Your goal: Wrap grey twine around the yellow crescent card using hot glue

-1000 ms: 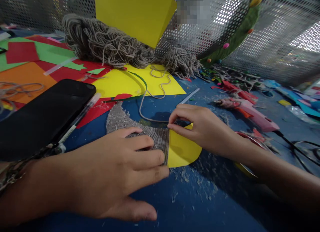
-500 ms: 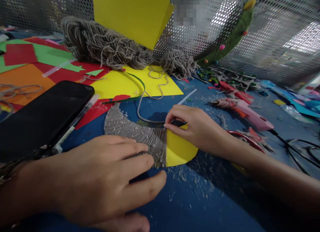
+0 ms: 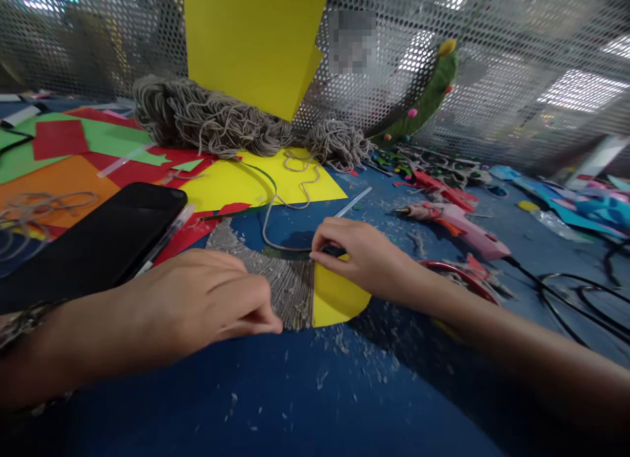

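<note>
A yellow card crescent [image 3: 339, 296] lies on the blue table, its left part covered with close rows of grey cord [image 3: 290, 283]. My right hand [image 3: 352, 250] is closed in a pinch at the crescent's inner edge, where the loose grey cord [image 3: 268, 227] runs into its fingertips. A small dark thing shows under those fingers, too hidden to name. At the crescent's lower outer edge, my left hand [image 3: 211, 306] is closed, thumb and forefinger pressed together against the cord-covered part. Its other fingers are curled and partly hidden.
A black phone [image 3: 113, 227] and a pen lie left. Behind are grey yarn hanks [image 3: 207, 119], coloured paper sheets [image 3: 246, 181] and a metal mesh screen [image 3: 492, 102]. At right lie a pink glue gun [image 3: 462, 227] with a black cable, and red-handled scissors [image 3: 462, 276].
My left hand has gone from spread fingers over the crescent to a closed pinch at its lower edge. The view has tilted up slightly; my right hand keeps its pinch.
</note>
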### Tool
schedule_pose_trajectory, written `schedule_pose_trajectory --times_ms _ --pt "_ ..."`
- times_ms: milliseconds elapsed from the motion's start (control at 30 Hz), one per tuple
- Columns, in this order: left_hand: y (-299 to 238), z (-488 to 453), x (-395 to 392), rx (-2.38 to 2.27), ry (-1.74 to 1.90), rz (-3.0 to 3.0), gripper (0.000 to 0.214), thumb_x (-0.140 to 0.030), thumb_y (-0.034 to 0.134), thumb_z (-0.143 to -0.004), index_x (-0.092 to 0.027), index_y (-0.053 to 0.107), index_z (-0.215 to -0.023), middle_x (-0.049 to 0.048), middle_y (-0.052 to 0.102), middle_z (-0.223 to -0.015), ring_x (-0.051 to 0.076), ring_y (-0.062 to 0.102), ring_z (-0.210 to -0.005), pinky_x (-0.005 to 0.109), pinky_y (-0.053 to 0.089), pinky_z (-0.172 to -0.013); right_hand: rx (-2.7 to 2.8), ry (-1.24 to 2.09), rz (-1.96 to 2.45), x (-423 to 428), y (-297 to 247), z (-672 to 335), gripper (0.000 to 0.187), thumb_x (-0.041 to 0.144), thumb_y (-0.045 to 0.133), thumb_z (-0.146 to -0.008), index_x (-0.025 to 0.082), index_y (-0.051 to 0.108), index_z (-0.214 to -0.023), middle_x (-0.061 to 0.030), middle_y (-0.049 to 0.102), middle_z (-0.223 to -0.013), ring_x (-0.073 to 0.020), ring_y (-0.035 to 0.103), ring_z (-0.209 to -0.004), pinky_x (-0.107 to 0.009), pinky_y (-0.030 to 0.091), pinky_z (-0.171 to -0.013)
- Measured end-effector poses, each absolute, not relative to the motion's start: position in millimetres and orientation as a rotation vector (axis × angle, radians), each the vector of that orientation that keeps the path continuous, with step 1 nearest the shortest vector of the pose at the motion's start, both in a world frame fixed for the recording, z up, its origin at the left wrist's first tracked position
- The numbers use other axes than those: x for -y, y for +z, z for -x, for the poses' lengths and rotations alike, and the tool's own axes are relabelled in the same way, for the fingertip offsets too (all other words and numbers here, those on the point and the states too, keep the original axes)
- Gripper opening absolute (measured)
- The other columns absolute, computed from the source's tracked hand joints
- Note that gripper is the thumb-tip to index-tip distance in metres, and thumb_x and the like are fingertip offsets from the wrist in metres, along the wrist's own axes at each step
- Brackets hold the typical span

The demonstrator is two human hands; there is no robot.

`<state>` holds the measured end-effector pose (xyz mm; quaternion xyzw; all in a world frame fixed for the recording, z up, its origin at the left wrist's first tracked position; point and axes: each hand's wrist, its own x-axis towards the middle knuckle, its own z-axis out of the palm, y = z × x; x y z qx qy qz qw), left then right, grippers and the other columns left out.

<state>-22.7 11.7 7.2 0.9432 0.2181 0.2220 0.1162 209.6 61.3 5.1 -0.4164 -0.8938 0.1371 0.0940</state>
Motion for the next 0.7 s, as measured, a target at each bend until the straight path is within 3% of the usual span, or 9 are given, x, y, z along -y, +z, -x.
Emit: schedule_pose_trajectory --times_ms 200,333,433,533,700 --pt "6.6 20.8 -22.0 -0.513 0.682 -2.884 0.042 -0.026 0.024 -0.100 -0.017 0.060 -0.081 -0.0014 0.068 -0.075 0.012 0.057 -0.064 0.025 0.042 -0.065 2.672 0.395 1.219 -61.4 5.6 -211.2 0.011 0.021 0.049 -0.082 0.017 0.051 -0.073 -0.0025 0.056 -0.078 -0.0113 0.048 -0.071 -0.025 0.036 -0.065" --pt "6.1 15.4 -27.2 -0.519 0.743 -2.978 0.047 -0.029 0.025 -0.099 -0.016 0.060 -0.071 -0.0010 0.062 -0.059 0.013 0.052 -0.053 0.026 0.041 -0.058 2.681 0.386 1.218 -61.6 6.8 -210.2 0.011 0.021 0.048 -0.083 0.016 0.051 -0.074 -0.0021 0.055 -0.078 -0.0110 0.047 -0.069 -0.024 0.035 -0.063" --pt "4.6 9.6 -33.2 -0.528 0.621 -3.023 0.049 -0.033 0.018 -0.100 -0.014 0.063 -0.093 0.0053 0.069 -0.085 0.017 0.061 -0.077 0.028 0.045 -0.067 2.673 0.383 1.214 -62.8 5.6 -209.8 0.009 0.019 0.050 -0.081 0.017 0.051 -0.073 -0.0013 0.054 -0.076 -0.0105 0.046 -0.068 -0.024 0.035 -0.063" --pt "0.1 5.6 -39.9 -0.573 0.378 -3.029 0.044 -0.036 0.021 -0.099 -0.013 0.054 -0.118 0.0098 0.061 -0.115 0.021 0.056 -0.100 0.033 0.044 -0.081 2.650 0.393 1.216 -63.9 3.2 -210.1 0.008 0.014 0.052 -0.078 0.017 0.050 -0.071 -0.0006 0.053 -0.075 -0.0100 0.046 -0.067 -0.023 0.034 -0.062" --pt "-6.5 5.0 -43.8 -0.486 0.306 -3.036 0.042 -0.035 0.026 -0.098 -0.012 0.052 -0.121 0.0102 0.058 -0.120 0.024 0.051 -0.104 0.037 0.042 -0.085 2.632 0.390 1.193 -64.2 -0.7 -211.0 0.008 0.012 0.051 -0.077 0.017 0.050 -0.071 -0.0005 0.054 -0.074 -0.0099 0.046 -0.067 -0.022 0.034 -0.062"
